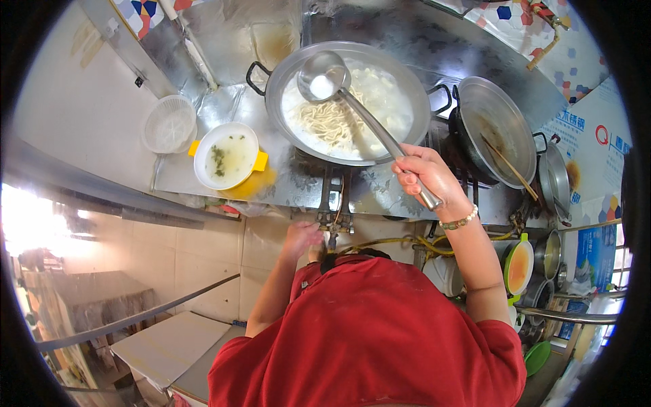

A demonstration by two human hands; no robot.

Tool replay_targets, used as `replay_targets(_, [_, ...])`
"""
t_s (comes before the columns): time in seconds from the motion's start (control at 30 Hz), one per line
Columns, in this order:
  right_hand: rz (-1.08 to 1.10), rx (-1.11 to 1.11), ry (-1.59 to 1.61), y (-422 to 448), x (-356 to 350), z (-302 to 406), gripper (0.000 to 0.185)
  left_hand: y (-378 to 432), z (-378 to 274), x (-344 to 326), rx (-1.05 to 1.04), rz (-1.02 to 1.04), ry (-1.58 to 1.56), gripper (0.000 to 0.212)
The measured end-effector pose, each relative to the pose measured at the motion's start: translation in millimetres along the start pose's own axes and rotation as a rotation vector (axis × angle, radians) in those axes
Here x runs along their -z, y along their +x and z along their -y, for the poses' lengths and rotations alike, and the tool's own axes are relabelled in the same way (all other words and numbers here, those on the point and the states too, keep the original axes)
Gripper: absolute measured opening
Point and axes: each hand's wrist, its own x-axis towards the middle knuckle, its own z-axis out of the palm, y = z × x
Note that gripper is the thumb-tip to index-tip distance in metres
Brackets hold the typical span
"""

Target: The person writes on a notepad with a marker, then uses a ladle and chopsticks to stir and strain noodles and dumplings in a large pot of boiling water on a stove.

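Note:
My right hand [424, 170] grips the long handle of a steel ladle [371, 122]. The ladle's bowl hangs over a wide metal pot [286, 133], with a little white stuff or glare in it. Pale noodles [328, 122] lie in cloudy, steaming liquid in that pot. Below the counter's front edge, my left hand [303, 236] is beside the gas valve [334, 227] of the burner. It is blurred, so contact with the valve is unclear. Left of the pot stands a white bowl [197, 170] with yellow handles, holding thin broth and chopped greens.
A white plastic strainer basket [170, 122] sits behind the bowl. On the right is a second pan [501, 109] with chopsticks [508, 168] in it. A yellow gas hose [391, 241] runs under the counter. Further right are a green-rimmed bowl [519, 267] and several metal pots.

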Motion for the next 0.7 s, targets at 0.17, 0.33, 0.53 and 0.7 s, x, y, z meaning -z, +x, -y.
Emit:
replay_targets(0.17, [0.027,-0.047,-0.092,-3,-17,-3,0.02,0,-1,-3,0.018,-0.025,0.005,0.028])
replay_targets(0.33, [0.14,-0.103,0.264,-20,-1,1,0.014,0,-2,-1,0.02,-0.025,0.008,0.028])
replay_targets(0.53, [0.04,-0.077,0.195,-66,21,8,0.035,3,0,0,0.022,-0.025,-0.025,0.029])
replay_targets(0.7, [-0.047,-0.108,-0.072,-105,34,17,0.047,1,0,2,0.032,-0.024,-0.034,0.03])
